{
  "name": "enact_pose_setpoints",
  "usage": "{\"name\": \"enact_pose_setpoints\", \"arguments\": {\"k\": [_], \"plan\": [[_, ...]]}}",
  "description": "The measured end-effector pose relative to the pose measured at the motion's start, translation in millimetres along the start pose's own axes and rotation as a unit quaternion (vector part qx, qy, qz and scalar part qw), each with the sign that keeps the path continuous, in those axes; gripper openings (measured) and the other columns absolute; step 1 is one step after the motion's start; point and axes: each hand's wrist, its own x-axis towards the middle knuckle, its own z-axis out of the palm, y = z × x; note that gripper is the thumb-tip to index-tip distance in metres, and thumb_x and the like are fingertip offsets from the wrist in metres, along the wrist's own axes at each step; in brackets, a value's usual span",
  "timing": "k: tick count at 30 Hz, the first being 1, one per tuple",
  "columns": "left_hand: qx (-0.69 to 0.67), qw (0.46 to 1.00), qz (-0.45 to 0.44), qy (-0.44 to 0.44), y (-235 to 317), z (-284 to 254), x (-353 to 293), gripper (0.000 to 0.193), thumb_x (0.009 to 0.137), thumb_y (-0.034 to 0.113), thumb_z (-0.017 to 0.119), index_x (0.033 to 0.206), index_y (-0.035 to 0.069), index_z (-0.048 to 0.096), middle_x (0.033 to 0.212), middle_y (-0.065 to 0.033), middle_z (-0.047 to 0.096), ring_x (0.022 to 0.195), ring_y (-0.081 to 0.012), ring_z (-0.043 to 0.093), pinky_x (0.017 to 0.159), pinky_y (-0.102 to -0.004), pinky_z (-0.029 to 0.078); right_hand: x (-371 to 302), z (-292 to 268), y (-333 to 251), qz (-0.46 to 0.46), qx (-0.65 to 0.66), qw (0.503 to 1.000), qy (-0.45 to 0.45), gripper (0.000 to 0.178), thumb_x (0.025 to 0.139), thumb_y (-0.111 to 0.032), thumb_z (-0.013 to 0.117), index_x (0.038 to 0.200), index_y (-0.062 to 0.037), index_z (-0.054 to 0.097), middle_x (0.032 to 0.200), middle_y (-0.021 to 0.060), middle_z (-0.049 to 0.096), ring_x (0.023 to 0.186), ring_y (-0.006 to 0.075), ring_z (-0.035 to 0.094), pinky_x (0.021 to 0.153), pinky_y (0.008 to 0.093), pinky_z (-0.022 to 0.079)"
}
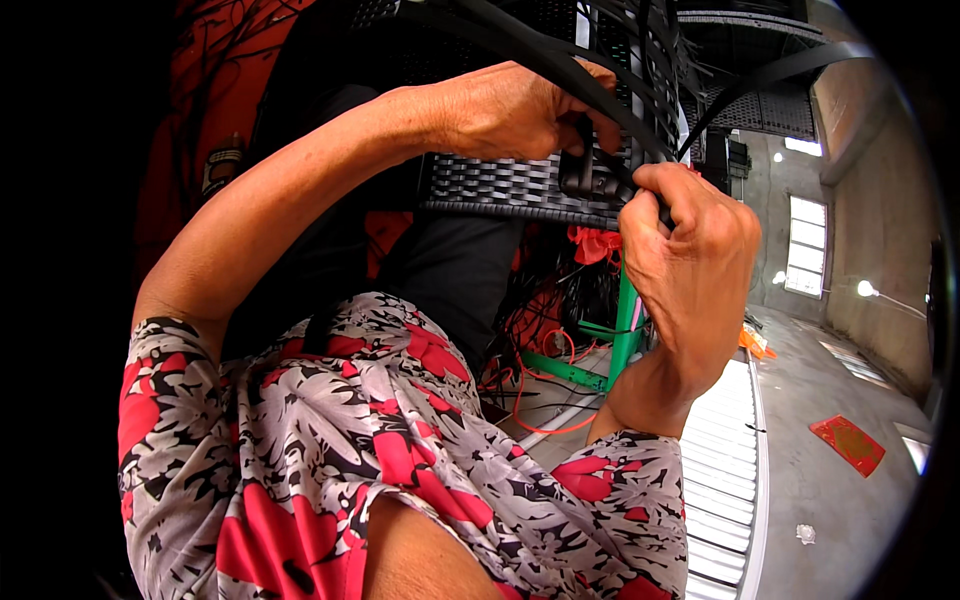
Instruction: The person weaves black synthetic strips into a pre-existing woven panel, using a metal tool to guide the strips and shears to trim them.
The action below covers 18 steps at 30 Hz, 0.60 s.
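A black woven panel (500, 180), its weave made of flat shiny strips, lies across my lap at the top of the view. Over its right part my left hand (530, 115) is bent, fingers curled down at the weave. Dark strips cross in front of those fingers, hiding what they grip. A long flat black strip (600, 95) runs from the top down to my right hand (690, 220). Thumb and forefinger of that hand pinch it at the panel's right edge. Beside my left fingers, a dark loop (590, 178) stands up from the weave.
Under the panel is a green frame leg (625, 330), with red ribbon (595, 243) and tangled dark strips around it. An orange cord (520, 400) curls on the floor. Loose strips hang at upper right. A red sheet (848, 445) lies on the grey floor.
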Motion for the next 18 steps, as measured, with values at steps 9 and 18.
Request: {"name": "enact_pose_setpoints", "arguments": {"k": [9,18], "plan": [[0.133,0.989,0.027,-0.066,16.7,-11.6,2.7,0.024,0.077,-0.002,0.064,0.1,0.002,0.061,0.105,-0.0109,0.059,0.098,-0.0279,0.059,0.083,-0.0345,0.049,-0.9,3.4,6.4,-0.026,-0.013,1.0,-0.009,0.011,0.076,0.0,0.061,0.084,-0.0004,0.067,0.079,0.0132,0.066,0.067,0.0284,0.065,0.061,0.0328,0.05],[-0.076,0.97,-0.126,0.194,-10.6,29.4,-14.1,0.015,0.081,0.013,0.067,0.082,-0.002,0.061,0.07,-0.014,0.06,0.066,-0.0226,0.059,0.061,-0.0372,0.046,-1.5,14.0,5.0,-0.069,-0.055,0.996,0.007,0.006,0.074,-0.002,0.063,0.077,-0.0039,0.058,0.071,0.0093,0.054,0.065,0.0277,0.059,0.055,0.0382,0.046]]}}
